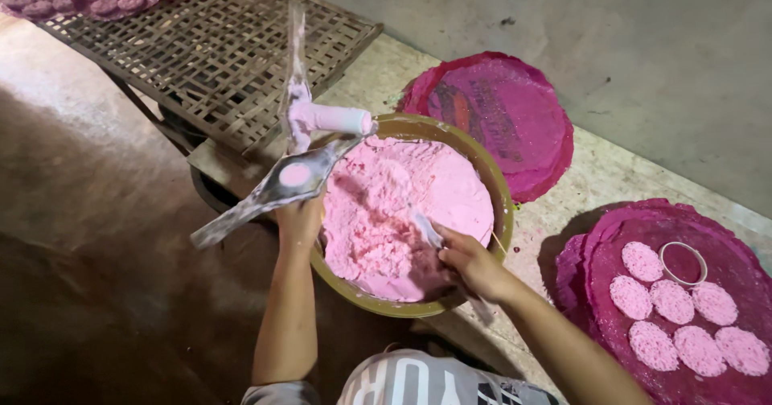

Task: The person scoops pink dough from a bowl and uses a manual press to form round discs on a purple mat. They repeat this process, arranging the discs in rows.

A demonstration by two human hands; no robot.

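Over the round olive-green bowl [503,204] of crumbly pink dough [394,212], the right hand [470,264] is closed around a flat, dough-smeared scraper blade [426,230] dug into the mass, while the left hand [299,220] grips the stem of a grey metal mould tool [277,186] carrying a small pink disc [295,175]. Just beyond it a white, pink-dusted cylinder [330,119] juts over the bowl's rim. On the table [555,212], a magenta round mat [691,373] to the right bears six pink pressed cakes [671,300] and a white ring [683,262], and a woven bamboo rack [209,47] lies well apart to the left.

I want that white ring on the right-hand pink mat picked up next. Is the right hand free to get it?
Probably not straight away: the right hand is gripping a scraper in the dough bowl. The path to the white ring looks open.
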